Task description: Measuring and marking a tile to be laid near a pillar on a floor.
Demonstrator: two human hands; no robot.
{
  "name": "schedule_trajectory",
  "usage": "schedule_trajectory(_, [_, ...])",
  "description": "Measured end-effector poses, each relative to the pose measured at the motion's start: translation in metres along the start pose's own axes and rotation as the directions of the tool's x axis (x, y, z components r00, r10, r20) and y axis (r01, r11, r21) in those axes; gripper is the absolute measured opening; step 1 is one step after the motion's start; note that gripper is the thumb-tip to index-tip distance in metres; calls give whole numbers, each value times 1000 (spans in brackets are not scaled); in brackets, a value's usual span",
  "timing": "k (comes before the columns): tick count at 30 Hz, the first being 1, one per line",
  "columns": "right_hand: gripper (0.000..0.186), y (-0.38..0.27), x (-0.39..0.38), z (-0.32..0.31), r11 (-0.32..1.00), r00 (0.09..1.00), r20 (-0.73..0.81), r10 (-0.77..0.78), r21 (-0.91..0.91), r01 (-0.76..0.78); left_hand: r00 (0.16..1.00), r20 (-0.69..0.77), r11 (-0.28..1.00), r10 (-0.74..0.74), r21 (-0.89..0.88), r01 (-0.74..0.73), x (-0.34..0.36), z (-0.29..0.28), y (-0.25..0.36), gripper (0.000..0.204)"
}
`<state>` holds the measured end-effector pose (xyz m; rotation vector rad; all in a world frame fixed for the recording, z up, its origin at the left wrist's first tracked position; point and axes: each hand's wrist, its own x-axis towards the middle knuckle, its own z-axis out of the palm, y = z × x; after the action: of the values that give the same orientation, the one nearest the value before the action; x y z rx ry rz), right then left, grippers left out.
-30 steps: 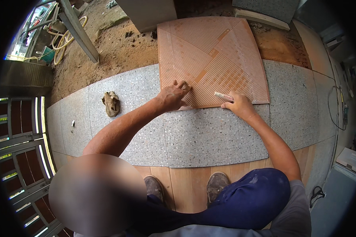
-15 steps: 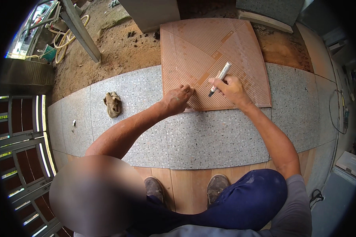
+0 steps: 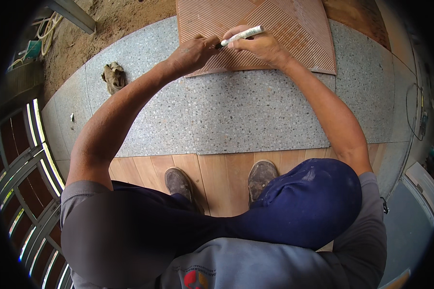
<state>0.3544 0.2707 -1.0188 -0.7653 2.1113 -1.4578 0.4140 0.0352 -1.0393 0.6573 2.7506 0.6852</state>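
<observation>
The reddish, ribbed back of a square tile (image 3: 291, 19) lies on speckled grey floor tiles (image 3: 255, 111) at the top of the view. Over its near part, my right hand (image 3: 260, 45) is closed on a white marker (image 3: 246, 33), held slanting with its dark end toward the lower left. My left hand (image 3: 193, 53) meets that dark end with fingers pinched around it; whether it grips a cap is hard to see. A crumpled dirty cloth (image 3: 113, 77) lies on the grey tiles left of my left forearm.
Bare soil (image 3: 120, 14) lies behind the tiles, with a metal post (image 3: 77, 19), hose (image 3: 48, 33) and teal container (image 3: 33, 48) at upper left. A slatted gate (image 3: 24, 183) runs down the left. Wooden-look flooring (image 3: 222, 178) is under my feet, and a cable (image 3: 412, 113) lies at right.
The marker has turned from steeply slanted to flatter, and both hands have come together at its dark end. The whole scene has shifted upward in the picture as the camera moved.
</observation>
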Motion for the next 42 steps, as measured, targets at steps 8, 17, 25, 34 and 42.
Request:
schedule_trajectory(8, [24,11,-2,13,994,999,-48,1,112,5,998,-48,999,-50,11,51,0,-3,12,26])
schedule_trajectory(17, [22,13,-4,4,995,997,-79,-22,93,29,994,-97,999,-53,9,54,0,1,8,24])
schedule_trajectory(25, [19,23,-19,-64,992,988,-114,-102,66,110,990,-134,994,54,105,-40,-6,10,-5,32])
schedule_trajectory(34, [24,-24,-54,35,987,986,47,-158,-19,159,989,-110,979,94,190,-72,-9,12,-23,37])
schedule_trajectory(42, [29,-8,-42,103,913,934,184,-306,-220,343,998,-55,970,18,243,-4,-8,11,-14,40])
